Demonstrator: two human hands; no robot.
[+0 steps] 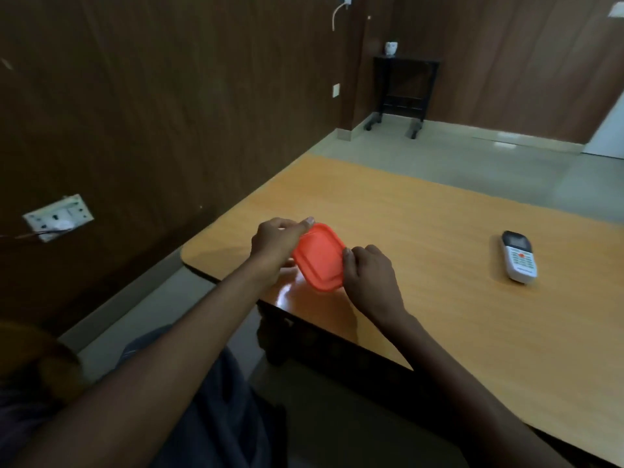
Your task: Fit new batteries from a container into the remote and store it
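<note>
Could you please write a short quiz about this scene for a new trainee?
1. True or false: the white remote control with grey screen is held in the right hand.
2. Which hands touch the orange rectangular plastic lid? A) left only B) right only C) both
3. Fill in: the remote lies on the wooden ____.

Key: 1 false; 2 C, the left hand too; 3 table.

Dark brown wood-panelled walls (169,96) enclose a dim room with a pale tiled floor (456,163). A white socket plate (58,217) sits on the left wall, and a small black stand (401,92) carrying a white cup (391,49) stands in the far corner beyond the orange-topped bench (422,231).
</note>
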